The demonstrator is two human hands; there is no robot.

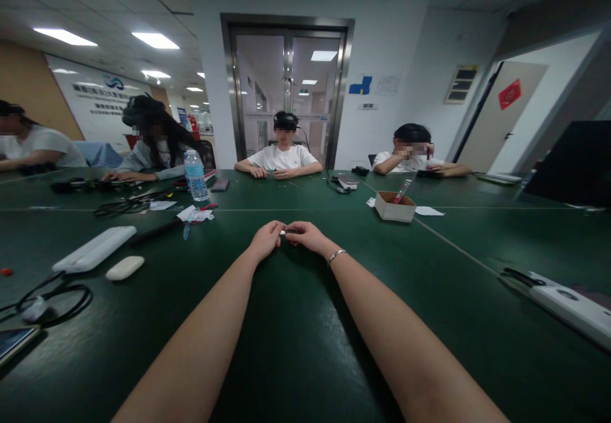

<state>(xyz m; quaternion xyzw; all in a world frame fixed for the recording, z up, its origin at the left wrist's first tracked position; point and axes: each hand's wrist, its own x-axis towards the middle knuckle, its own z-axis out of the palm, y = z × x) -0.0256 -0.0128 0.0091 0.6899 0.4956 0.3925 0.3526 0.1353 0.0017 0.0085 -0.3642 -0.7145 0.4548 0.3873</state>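
Note:
Over the middle of the green table (296, 321), my two hands meet at the fingertips. A small shiny metal piece with a dark part (284, 233) sits between them, too small for me to name its kind. My right hand (309, 237), with a silver bracelet (336, 256) at the wrist, pinches it from the right. On the other side my left hand (265, 241) is closed, its fingertips at the piece's left end. The fingers partly hide the piece.
To the left lie a white power strip-like block (95, 249), a white oval case (125, 268), cables (60, 302) and a water bottle (195, 178). A cardboard box (394, 207) stands ahead right. A white device (570, 302) lies far right. Several people sit around the table.

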